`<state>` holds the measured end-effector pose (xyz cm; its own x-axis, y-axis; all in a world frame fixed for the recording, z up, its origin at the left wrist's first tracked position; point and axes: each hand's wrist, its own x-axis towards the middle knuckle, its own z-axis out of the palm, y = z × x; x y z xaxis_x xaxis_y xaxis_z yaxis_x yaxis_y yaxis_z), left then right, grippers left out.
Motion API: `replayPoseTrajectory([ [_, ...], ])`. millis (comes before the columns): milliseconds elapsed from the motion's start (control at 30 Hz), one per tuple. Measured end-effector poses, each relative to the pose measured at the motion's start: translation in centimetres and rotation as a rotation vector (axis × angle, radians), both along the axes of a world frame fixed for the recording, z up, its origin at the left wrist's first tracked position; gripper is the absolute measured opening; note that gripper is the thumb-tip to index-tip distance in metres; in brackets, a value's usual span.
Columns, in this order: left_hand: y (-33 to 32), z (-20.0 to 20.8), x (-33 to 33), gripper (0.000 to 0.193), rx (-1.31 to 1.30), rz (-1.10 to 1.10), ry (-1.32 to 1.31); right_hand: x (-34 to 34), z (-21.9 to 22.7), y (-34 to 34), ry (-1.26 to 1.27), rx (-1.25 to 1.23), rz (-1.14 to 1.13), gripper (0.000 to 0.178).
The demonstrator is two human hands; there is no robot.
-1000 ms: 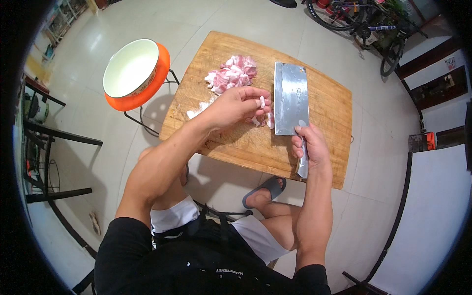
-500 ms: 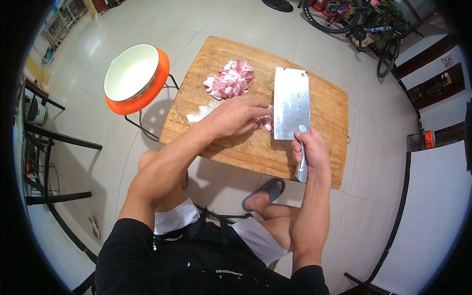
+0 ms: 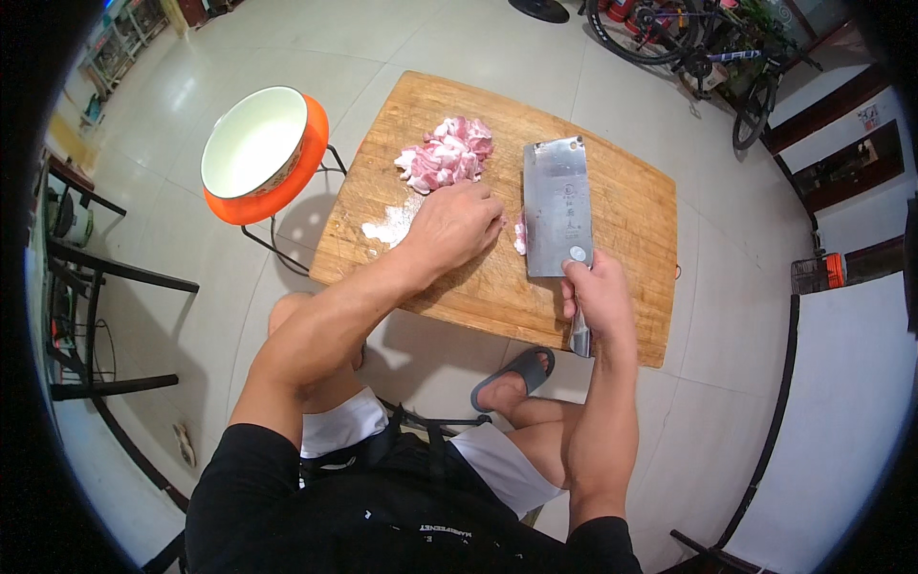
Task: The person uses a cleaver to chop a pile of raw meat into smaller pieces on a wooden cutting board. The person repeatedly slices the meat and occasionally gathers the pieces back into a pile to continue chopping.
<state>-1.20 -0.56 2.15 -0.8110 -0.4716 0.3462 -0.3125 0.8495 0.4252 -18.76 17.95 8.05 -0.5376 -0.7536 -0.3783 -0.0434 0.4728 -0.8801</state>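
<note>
Presently, my right hand (image 3: 598,287) is gripping a cleaver (image 3: 557,206) by its metal handle, with the fingers closed around it and the thumb lying near the base of the blade. The wide grey blade is showing its broad face over the cutting board (image 3: 626,249); whether its edge is touching the wood, I cannot tell. On this face, dark characters are running in a column below a small round mark, and a pale round spot is showing beside my thumb. Several wet-looking specks are dotting the steel.

Just beside the blade's left edge, small meat pieces (image 3: 520,234) are lying on the board, pink and whitish. My left hand (image 3: 459,225) is staying near them, back upward and fingers bent down; the fingertips are hiding, so I cannot tell if they are holding something. Beyond this hand, a heap of sliced meat (image 3: 448,153) is sitting toward the far left part of the board, pale pink with white fat and a moist shine. A whitish patch (image 3: 390,227) is spreading on the wood, left of my wrist.

Farther left, a bowl with a white inside (image 3: 253,139) is standing on an orange stool (image 3: 317,143). My black shirt (image 3: 382,507) is carrying small white letters. At the upper right, a bicycle (image 3: 701,67) is standing, with pale lettering on its frame.
</note>
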Motion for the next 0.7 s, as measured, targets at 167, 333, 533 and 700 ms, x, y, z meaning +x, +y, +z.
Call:
replayPoseTrajectory([
  [167,0.2,0.5,1.0,0.020,0.132,-0.037,0.051,2.2,1.3,-0.1,0.237,0.079,0.066,0.020],
  [333,0.2,1.2,2.1,0.020,0.163,-0.069,0.027,3.1,0.9,0.2,0.501,0.090,0.155,0.028],
  [533,0.2,-0.2,1.4,0.016,0.143,-0.041,0.066,5.1,1.9,0.3,0.584,0.134,0.213,0.029],
  [700,0.7,-0.3,0.7,0.013,0.115,0.013,0.059,5.8,2.3,0.1,0.665,0.200,0.232,0.029],
])
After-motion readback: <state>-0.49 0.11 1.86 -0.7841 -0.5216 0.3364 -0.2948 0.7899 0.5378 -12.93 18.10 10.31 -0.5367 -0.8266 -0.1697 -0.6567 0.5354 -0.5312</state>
